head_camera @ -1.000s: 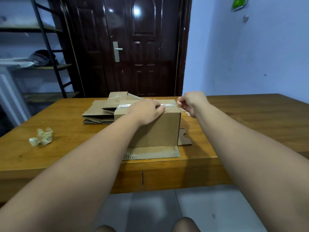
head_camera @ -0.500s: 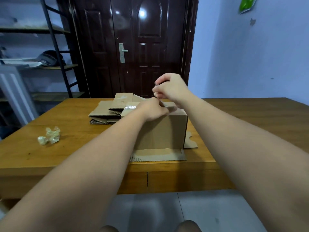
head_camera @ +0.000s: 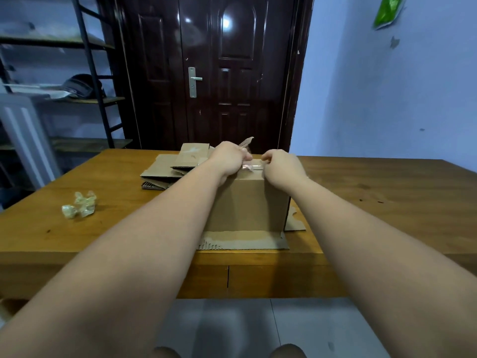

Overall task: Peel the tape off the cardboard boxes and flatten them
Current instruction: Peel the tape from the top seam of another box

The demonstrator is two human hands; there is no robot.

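Cardboard box (head_camera: 247, 202) is standing at the table's (head_camera: 387, 202) near edge. Left hand (head_camera: 228, 158) is pinching peeled tape (head_camera: 247, 142), right hand (head_camera: 281, 166) is curling its fingers onto it, and flattened boxes (head_camera: 165, 171) are lying at ten o'clock.

upright taped brown box (head_camera: 247, 202) on table

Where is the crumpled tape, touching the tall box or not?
Apart. The head view shows wooden table between the crumpled tape and the tall box.
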